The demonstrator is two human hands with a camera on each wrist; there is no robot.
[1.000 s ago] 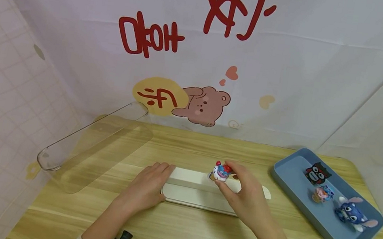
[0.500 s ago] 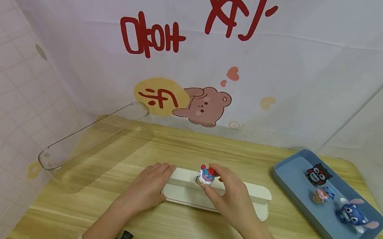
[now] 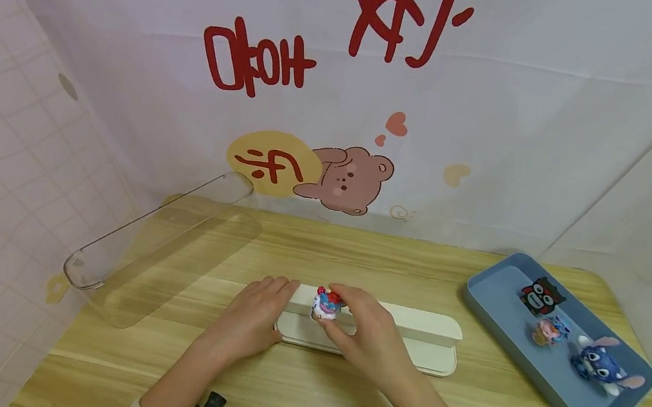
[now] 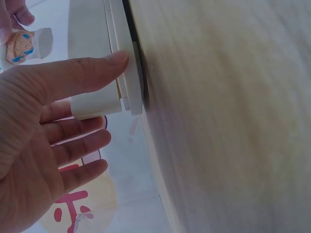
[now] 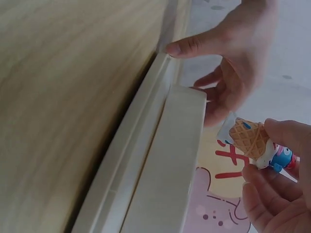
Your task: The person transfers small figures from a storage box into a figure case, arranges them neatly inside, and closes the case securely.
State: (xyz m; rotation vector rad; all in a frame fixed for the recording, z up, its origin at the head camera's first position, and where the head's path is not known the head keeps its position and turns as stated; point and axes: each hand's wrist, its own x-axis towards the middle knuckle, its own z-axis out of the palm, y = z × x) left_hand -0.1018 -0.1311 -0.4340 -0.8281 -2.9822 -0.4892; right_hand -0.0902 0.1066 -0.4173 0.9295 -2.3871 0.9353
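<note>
Right hand (image 3: 366, 338) pinches a small figurine (image 3: 327, 304) just over the white stand (image 3: 408, 333) near its left end; it looks light, rigid, smooth (pinch the waffle-cone base). Left hand (image 3: 250, 318), fingers straight, braces the stand's end on the counter (image 3: 305, 395).

The table (image 3: 305, 395) at the bottom of the frame is pale wood-grain, smooth and matt. On it, the white stand (image 3: 407, 337) looks like matt plastic, the small figurine (image 3: 327, 304) glossy painted plastic. Upper left lies a clear glossy plastic cover (image 3: 164, 243); right, a matt blue plastic tray (image 3: 492, 310). Behind hangs printed cloth (image 3: 501, 117).
</note>
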